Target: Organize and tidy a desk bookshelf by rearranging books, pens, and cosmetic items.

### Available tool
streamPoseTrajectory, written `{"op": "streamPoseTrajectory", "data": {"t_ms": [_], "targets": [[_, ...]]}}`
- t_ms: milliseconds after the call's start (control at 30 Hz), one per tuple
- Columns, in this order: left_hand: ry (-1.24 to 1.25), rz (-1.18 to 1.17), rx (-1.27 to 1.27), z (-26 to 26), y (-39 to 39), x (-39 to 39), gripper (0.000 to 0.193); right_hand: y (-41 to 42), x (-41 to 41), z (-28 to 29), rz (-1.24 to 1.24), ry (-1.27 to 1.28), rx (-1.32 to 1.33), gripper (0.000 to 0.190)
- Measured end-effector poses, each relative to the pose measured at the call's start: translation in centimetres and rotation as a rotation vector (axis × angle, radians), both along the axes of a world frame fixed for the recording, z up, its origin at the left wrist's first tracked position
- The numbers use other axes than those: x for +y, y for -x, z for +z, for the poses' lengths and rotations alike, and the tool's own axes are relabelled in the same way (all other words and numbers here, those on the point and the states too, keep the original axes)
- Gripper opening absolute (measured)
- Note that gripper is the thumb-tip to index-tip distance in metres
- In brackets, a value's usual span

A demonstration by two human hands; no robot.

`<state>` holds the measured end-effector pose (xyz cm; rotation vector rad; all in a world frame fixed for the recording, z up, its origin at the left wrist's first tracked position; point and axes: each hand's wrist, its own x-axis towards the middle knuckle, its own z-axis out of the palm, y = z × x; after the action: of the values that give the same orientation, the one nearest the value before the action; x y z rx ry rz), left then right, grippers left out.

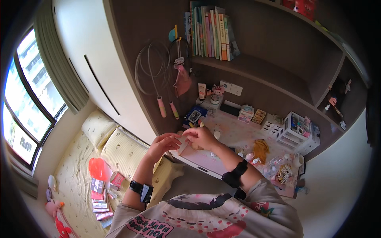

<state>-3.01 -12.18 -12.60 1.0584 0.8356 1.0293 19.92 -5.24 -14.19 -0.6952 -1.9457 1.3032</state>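
Both hands are raised over the near left edge of a desk covered with a pink patterned mat (198, 158). My left hand (163, 145) has curved, spread fingers and shows nothing gripped. My right hand (204, 138) faces it with bent fingers; whether it pinches something thin is unclear. A pale, see-through patch lies between the fingertips, too faint to name. Under my right hand a tan object (196, 147) is partly hidden. A small white bottle (216, 135) stands just beyond my right wrist. Behind the fingers is a dark blue item (198, 111) with a case on it.
At the desk's right are a white drawer organizer (294, 131), a mustard cloth (260, 151), plastic bottles (271, 170), a coiled white cable (285, 174) and a mug (298, 160). Jump ropes (161, 106) hang on the panel. Books (212, 34) fill a shelf. Stationery (99, 202) lies on the bed (71, 166).
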Motion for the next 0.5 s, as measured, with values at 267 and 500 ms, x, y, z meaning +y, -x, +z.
{"op": "streamPoseTrajectory", "data": {"t_ms": [267, 500], "targets": [[-0.175, -0.233, 0.01, 5.3, -3.4, 5.1, 0.038, -4.5, 7.4, 9.7, -0.534, -0.377, 0.113, 0.024], [-0.219, -0.354, 0.018, 7.2, -3.7, 8.4, 0.038, -6.9, 18.0, 18.3, -1.087, -1.017, -0.005, 0.065]]}}
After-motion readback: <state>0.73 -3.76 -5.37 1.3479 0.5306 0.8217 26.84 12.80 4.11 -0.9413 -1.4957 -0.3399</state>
